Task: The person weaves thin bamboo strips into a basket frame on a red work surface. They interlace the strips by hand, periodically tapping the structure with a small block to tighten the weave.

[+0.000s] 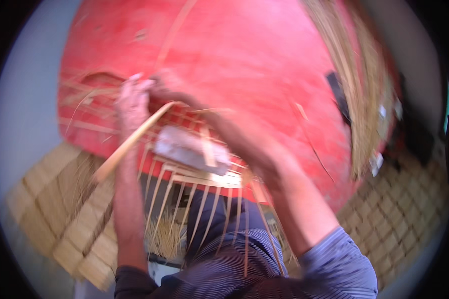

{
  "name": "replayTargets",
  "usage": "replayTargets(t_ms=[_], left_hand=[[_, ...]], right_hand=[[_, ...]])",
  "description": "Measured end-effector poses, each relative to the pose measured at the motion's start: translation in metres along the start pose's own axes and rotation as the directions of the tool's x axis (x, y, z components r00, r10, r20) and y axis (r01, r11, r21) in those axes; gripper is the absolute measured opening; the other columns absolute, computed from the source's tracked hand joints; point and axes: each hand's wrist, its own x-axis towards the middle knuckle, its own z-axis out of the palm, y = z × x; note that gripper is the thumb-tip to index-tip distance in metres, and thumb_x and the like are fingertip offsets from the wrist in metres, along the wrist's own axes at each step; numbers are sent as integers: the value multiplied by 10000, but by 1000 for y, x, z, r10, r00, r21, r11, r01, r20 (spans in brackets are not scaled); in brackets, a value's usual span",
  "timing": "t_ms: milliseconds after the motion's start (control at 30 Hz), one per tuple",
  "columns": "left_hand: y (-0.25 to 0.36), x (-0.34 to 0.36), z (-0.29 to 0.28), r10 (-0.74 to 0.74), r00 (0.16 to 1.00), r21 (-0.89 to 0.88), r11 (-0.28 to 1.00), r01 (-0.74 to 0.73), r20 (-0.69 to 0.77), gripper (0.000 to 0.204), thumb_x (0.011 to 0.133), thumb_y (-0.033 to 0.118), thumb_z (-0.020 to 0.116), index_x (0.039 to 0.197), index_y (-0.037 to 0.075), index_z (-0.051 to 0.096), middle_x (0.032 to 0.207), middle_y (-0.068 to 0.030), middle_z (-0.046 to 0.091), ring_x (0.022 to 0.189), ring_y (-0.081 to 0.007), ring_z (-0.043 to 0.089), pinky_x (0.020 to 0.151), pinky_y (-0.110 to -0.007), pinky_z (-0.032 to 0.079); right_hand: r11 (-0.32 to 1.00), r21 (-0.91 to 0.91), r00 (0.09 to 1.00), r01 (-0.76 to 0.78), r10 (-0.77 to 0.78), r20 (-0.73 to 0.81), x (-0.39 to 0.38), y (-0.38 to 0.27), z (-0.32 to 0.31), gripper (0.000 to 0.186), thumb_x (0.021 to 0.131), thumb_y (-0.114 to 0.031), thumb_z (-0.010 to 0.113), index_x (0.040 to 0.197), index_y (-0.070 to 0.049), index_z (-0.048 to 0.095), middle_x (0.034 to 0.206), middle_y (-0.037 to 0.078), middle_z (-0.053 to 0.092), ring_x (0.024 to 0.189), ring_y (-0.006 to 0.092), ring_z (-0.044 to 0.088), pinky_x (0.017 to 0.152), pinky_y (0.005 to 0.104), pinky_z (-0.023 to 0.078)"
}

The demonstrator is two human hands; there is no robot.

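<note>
An open lattice of thin, pale woven strips (184, 118) lies at the near left edge of the red table, its loose ends hanging over the edge toward my lap. A whitish rectangular block (184, 147) rests on the weave, with a short flat strip (207, 149) across it. My left hand (133, 99) is at the weave's far left side, its fingers smeared by motion. Reaching across the weave, my right hand (162, 90) comes close beside the left; its fingers are too blurred to read. A pale, rounded stick (134, 142) slants in front of my left forearm.
The red tabletop (264, 65) carries a long bundle of strips (336, 55) and a dark flat object (339, 97) on the right. Loose strips lie at the left. Stacked woven tan pieces (85, 244) stand lower left; woven tan material (399, 219) covers the lower right.
</note>
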Motion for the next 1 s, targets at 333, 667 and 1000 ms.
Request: replayTargets(t_ms=[333,667,1000], left_hand=[[10,-44,93,-753,542,-746,103,658,374,581,870,71,651,1380,-47,400,1117,-168,621,895,-204,653,791,-343,549],[-15,-40,129,-756,605,-648,334,684,249,317,858,68,619,1147,-64,626,1023,-113,693,917,-160,643,838,-303,504],[-1,-24,106,-678,593,-431,422,797,433,224,903,238,605,1015,45,626,801,-15,586,717,-105,578,585,-279,485]], right_hand=[[989,121,996,-86,81,48,-26,23,-69,215,861,-176,691,982,-4,735,805,48,683,793,130,622,730,313,507],[936,332,991,-119,92,96,-38,25,-69,132,813,-140,717,859,-17,722,792,11,660,777,118,602,720,319,495],[984,179,1000,24,-20,-19,-55,57,-81,309,775,-350,708,810,-45,747,726,77,686,686,153,625,641,348,524]])
